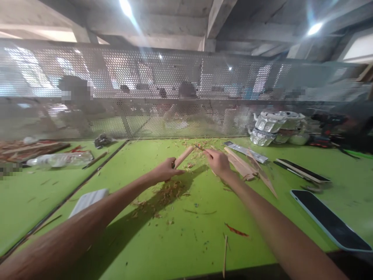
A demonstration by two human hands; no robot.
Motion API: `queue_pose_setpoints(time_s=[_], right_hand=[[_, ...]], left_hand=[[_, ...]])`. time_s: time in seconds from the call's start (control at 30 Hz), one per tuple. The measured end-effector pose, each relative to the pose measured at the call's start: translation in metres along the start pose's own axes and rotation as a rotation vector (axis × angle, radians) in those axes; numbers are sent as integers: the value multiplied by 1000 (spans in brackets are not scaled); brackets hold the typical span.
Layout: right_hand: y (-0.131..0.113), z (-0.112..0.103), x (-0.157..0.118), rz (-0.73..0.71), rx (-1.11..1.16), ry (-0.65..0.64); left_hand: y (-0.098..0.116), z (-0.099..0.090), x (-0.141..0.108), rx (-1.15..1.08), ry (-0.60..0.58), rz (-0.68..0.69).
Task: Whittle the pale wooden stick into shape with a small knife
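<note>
Left hand (166, 170) grips the wooden piece (184, 156) over the surface (145, 153); right hand (218, 162) is closed on a slim tool (199, 147), type unclear, near its far end. Advisable: light strokes, away from left hand.

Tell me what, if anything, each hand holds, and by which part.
Left hand: a wooden strip, by its near end. Right hand: seemingly a slim tool, its held part hidden.

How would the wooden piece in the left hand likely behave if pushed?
The wooden piece is probably stiff: it juts straight from the left hand without visible sag. It also looks slim, so it is likely light.
</note>
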State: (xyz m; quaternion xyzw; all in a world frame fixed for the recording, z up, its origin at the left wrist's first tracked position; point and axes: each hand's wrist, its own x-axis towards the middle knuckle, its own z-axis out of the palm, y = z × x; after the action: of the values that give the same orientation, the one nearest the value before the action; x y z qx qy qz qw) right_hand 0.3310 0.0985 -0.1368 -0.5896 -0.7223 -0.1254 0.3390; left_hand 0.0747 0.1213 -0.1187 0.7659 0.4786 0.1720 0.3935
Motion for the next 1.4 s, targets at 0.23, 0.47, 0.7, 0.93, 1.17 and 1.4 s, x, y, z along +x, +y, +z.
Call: queue_pose_setpoints(time_s=[0.23,0.47,0.7,0.93,1.17,1.4], right_hand=[[-16,11,-8,-131,68,-94],[-6,4,-5,-102,19,-29],[16,0,-4,20,4,-3],[54,-19,3,223,-31,144],[-1,-2,-4,0,114,17],[-17,5,-11,-168,105,20]], left_hand=[[-1,6,-2,-51,-38,21],[1,4,0,-72,-33,21],[4,2,-6,-53,-80,12],[2,-15,-4,-14,-31,32],[-1,-11,-3,-10,-68,41],[5,-4,-3,31,-8,37]])
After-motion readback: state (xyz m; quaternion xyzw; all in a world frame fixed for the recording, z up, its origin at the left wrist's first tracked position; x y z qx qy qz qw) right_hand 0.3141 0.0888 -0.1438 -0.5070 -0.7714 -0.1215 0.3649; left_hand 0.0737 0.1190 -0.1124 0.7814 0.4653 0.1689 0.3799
